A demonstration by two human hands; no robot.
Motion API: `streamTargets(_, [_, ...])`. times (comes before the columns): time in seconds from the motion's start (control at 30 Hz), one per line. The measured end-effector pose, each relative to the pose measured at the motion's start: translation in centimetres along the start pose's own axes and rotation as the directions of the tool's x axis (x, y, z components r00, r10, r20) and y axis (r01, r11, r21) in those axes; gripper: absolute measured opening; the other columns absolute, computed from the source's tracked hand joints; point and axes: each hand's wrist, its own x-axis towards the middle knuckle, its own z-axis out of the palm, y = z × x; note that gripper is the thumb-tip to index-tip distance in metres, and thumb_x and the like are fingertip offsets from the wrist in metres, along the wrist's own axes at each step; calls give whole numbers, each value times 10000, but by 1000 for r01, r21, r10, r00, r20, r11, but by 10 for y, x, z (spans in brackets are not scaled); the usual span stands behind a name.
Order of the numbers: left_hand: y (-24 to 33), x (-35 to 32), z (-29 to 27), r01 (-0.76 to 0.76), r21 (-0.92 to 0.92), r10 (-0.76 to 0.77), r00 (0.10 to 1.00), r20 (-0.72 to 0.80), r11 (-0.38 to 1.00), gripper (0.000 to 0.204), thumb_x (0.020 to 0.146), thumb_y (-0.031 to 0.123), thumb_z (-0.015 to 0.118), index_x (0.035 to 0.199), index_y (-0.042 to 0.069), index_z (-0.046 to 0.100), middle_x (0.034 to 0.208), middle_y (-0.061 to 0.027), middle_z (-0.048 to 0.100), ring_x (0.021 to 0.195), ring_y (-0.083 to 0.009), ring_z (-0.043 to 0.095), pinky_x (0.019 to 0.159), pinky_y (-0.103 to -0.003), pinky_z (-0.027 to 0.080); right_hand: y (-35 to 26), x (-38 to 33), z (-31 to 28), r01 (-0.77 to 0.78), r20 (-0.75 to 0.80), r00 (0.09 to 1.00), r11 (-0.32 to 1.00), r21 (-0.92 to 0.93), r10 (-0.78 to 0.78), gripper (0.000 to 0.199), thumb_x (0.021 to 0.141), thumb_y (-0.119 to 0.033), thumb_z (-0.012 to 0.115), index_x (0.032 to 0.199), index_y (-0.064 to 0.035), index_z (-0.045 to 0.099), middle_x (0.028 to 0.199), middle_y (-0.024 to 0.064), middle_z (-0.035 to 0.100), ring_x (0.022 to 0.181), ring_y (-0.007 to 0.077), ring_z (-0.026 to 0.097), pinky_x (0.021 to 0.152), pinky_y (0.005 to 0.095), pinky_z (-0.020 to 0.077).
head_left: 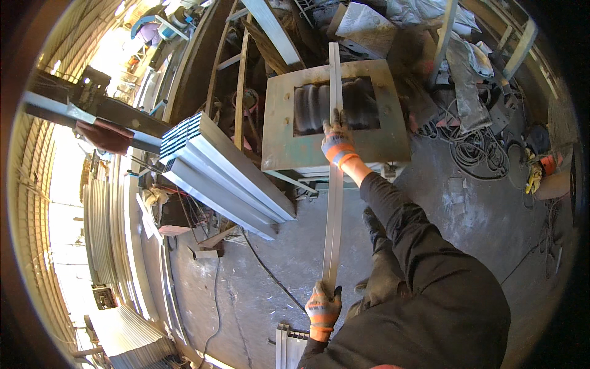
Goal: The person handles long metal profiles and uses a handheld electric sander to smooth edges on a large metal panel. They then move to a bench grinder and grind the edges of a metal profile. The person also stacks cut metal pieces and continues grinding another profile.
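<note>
A long, thin grey metal profile (332,215) with a lengthwise ridge runs away from me. Its far part lies across a worn green-grey metal machine top (289,147), over a dark opening with ridged, rounded shapes (313,107). My right hand (337,140), in a grey and orange work glove, is closed over the profile near the opening's front edge. Lower down, my left hand (322,310), gloved alike, grips the profile's near end with the thumb on its right side. The undersides of both hands are hidden.
Left of the machine leans a stack of metal channels (227,172). More metal pieces (290,345) lie near my left hand. Coiled cables (479,154) sit on the floor to the right, and a dark cable (267,267) crosses the floor to the left. Long profiles (107,227) line the far left.
</note>
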Motion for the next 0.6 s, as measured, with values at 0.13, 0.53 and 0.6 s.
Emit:
streamTargets(0.13, [-44, -119, -12, 65, -40, -62, 995, 75, 997, 541, 927, 424, 938, 1243, 82, 664, 994, -162, 814, 850, -403, 809, 692, -497, 632, -26, -120, -12, 43, 51, 998, 999, -25, -42, 542, 1009, -241, 635, 1521, -102, 747, 1893, 285, 272, 1738, 499, 285, 1395, 560, 307])
streamTargets(0.53, [-189, -291, 9, -137, -449, 134, 990, -38, 883, 438, 1078, 418, 786, 1299, 43, 734, 1237, -218, 774, 1043, -373, 780, 892, -452, 620, -43, -318, -28, 165, -185, 979, 862, 479, -84, 561, 940, -45, 708, 1496, -83, 769, 1852, 312, 339, 1716, 570, 278, 1394, 531, 346])
streamTargets(0.6, [-192, -267, 20, 234, -673, -75, 963, 257, 702, 502, 1086, 406, 817, 1308, -37, 737, 1152, -138, 772, 951, -242, 691, 841, -390, 573, -26, -299, -20, 192, -240, 970, 722, 664, -37, 580, 974, -32, 711, 1552, -73, 731, 1815, 298, 429, 1688, 473, 410, 1361, 493, 387])
